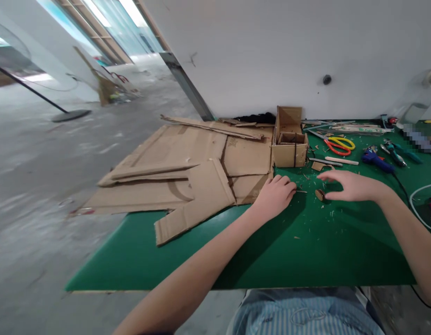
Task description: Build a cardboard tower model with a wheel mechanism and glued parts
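Head view: rod (301, 191) and disc (319, 195) between the hands, over the table (288, 260).
Left hand (276, 193) pinches the rod; right hand (351, 186) has parted fingers (328, 175) beside the disc, contact unclear. A light rim pinch should avoid crushing it.

The left arm (201, 266) reaches forward, and the left hand (275, 196) is palm down with bent fingers. The right arm (405, 228) slants in, and the right hand (351, 186) has its thumb and fingers apart.
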`<action>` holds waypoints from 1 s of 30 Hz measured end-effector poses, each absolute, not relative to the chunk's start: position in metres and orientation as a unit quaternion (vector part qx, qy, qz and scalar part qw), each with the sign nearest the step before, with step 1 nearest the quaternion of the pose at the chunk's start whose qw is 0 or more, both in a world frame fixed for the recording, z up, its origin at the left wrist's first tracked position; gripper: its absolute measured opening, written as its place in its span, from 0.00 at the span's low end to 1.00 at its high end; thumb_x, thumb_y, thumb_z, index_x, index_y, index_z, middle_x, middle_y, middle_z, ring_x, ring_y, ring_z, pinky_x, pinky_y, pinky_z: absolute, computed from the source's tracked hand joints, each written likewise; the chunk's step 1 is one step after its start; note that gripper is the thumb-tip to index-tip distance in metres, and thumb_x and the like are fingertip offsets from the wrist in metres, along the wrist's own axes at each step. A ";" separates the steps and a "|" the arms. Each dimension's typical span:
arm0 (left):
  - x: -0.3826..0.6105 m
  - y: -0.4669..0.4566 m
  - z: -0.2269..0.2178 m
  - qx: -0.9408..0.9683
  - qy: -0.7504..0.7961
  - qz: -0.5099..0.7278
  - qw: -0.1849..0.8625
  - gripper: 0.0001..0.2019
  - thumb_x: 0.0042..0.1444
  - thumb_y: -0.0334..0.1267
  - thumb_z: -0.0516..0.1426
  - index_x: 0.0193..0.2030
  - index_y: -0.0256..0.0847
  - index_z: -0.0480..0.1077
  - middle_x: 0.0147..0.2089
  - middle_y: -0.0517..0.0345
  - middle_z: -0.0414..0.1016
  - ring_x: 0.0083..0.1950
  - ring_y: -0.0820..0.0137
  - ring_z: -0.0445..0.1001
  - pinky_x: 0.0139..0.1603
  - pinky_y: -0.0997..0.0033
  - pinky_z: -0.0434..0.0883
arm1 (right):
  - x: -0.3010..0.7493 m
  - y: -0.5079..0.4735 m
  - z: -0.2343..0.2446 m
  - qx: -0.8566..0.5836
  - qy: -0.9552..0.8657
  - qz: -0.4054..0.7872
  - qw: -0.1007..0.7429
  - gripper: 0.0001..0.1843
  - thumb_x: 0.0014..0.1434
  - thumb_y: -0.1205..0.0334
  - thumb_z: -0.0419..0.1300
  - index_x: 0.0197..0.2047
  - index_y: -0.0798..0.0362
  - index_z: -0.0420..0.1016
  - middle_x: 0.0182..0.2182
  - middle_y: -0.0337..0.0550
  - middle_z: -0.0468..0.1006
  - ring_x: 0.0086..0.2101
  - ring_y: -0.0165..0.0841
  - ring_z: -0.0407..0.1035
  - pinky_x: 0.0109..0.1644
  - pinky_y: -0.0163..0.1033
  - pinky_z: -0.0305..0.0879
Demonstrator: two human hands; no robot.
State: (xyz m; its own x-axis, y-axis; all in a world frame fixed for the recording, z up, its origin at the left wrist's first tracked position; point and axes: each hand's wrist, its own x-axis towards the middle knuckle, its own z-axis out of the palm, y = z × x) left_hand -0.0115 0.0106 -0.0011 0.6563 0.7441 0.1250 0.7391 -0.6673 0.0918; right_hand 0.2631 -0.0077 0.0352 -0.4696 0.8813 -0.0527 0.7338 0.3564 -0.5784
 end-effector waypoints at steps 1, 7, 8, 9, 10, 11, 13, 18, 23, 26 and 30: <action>-0.009 0.008 -0.002 0.905 0.417 0.090 0.001 0.14 0.68 0.37 0.48 0.52 0.40 0.73 0.52 0.47 0.74 0.56 0.55 0.68 0.54 0.54 0.65 | 0.266 -0.008 0.033 -0.494 -0.817 0.282 0.101 0.31 0.55 0.50 0.66 0.61 0.46 0.73 0.56 0.49 0.77 0.51 0.46 0.74 0.51 0.48 0.73; 0.011 -0.010 -0.005 0.897 0.412 0.144 0.066 0.20 0.63 0.46 0.57 0.58 0.40 0.67 0.56 0.48 0.75 0.58 0.54 0.68 0.55 0.53 0.65 | 0.254 -0.006 0.024 -0.478 -0.807 0.336 0.087 0.20 0.56 0.66 0.62 0.53 0.49 0.76 0.41 0.45 0.83 0.38 0.38 0.77 0.40 0.41 0.73; 0.015 -0.013 -0.006 0.895 0.412 0.144 0.088 0.21 0.61 0.47 0.59 0.58 0.39 0.68 0.55 0.48 0.75 0.58 0.54 0.69 0.54 0.53 0.65 | 0.251 -0.006 0.024 -0.471 -0.805 0.350 0.089 0.18 0.56 0.67 0.61 0.51 0.50 0.77 0.39 0.44 0.83 0.37 0.37 0.77 0.40 0.40 0.72; 0.019 -0.014 -0.008 0.893 0.413 0.143 0.110 0.21 0.60 0.47 0.60 0.56 0.39 0.68 0.54 0.48 0.76 0.57 0.54 0.70 0.54 0.53 0.66 | 0.249 -0.007 0.023 -0.465 -0.803 0.360 0.092 0.17 0.56 0.68 0.61 0.49 0.51 0.77 0.38 0.44 0.83 0.37 0.36 0.77 0.40 0.40 0.72; 0.022 -0.015 -0.010 0.889 0.416 0.145 0.129 0.20 0.60 0.47 0.61 0.55 0.39 0.69 0.53 0.49 0.77 0.57 0.54 0.71 0.54 0.53 0.66 | 0.247 -0.007 0.023 -0.461 -0.802 0.367 0.098 0.16 0.57 0.68 0.61 0.49 0.51 0.77 0.38 0.45 0.83 0.37 0.36 0.77 0.40 0.40 0.72; 0.025 -0.015 -0.011 0.884 0.420 0.147 0.146 0.18 0.60 0.46 0.61 0.53 0.39 0.70 0.52 0.49 0.77 0.56 0.54 0.71 0.54 0.53 0.67 | 0.246 -0.008 0.022 -0.460 -0.801 0.368 0.107 0.16 0.57 0.68 0.60 0.49 0.52 0.76 0.39 0.45 0.83 0.38 0.36 0.77 0.41 0.40 0.72; 0.027 -0.014 -0.013 0.873 0.427 0.157 0.176 0.15 0.60 0.44 0.61 0.50 0.39 0.71 0.50 0.49 0.78 0.55 0.54 0.72 0.54 0.52 0.67 | 0.245 -0.009 0.021 -0.461 -0.805 0.353 0.127 0.17 0.58 0.66 0.60 0.51 0.52 0.76 0.41 0.46 0.83 0.38 0.37 0.77 0.42 0.41 0.72; 0.024 -0.010 -0.013 0.820 0.429 0.241 0.294 0.13 0.59 0.39 0.61 0.50 0.39 0.70 0.48 0.51 0.78 0.50 0.61 0.76 0.51 0.58 0.71 | 0.240 -0.013 0.017 -0.467 -0.834 0.245 0.163 0.19 0.63 0.63 0.57 0.56 0.49 0.75 0.47 0.48 0.81 0.44 0.40 0.76 0.48 0.46 0.71; 0.022 -0.006 -0.019 0.718 0.421 0.339 0.439 0.15 0.58 0.38 0.61 0.51 0.40 0.66 0.45 0.53 0.78 0.45 0.68 0.78 0.48 0.65 0.74 | 0.230 -0.018 0.014 -0.476 -0.846 0.161 0.180 0.23 0.64 0.61 0.56 0.63 0.49 0.70 0.55 0.52 0.77 0.51 0.45 0.73 0.53 0.52 0.71; 0.022 -0.003 -0.022 0.679 0.400 0.370 0.492 0.16 0.57 0.35 0.61 0.52 0.39 0.65 0.46 0.51 0.78 0.47 0.68 0.78 0.49 0.64 0.75 | 0.225 -0.021 0.015 -0.480 -0.847 0.149 0.170 0.25 0.66 0.60 0.55 0.66 0.50 0.66 0.53 0.52 0.77 0.48 0.44 0.75 0.49 0.51 0.74; 0.021 0.000 -0.022 0.663 0.370 0.386 0.524 0.14 0.58 0.34 0.61 0.49 0.38 0.67 0.47 0.51 0.78 0.49 0.68 0.78 0.54 0.62 0.75 | 0.224 -0.023 0.016 -0.476 -0.843 0.153 0.198 0.25 0.67 0.58 0.54 0.66 0.50 0.65 0.55 0.52 0.75 0.48 0.43 0.75 0.48 0.50 0.75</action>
State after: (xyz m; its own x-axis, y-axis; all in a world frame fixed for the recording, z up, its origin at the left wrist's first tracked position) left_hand 0.0206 0.0005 -0.0222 0.4278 0.8954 0.1235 0.0872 -0.1768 0.9804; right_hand 0.2236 -0.0234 0.0157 -0.4685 0.8633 0.1875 0.7423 0.4998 -0.4464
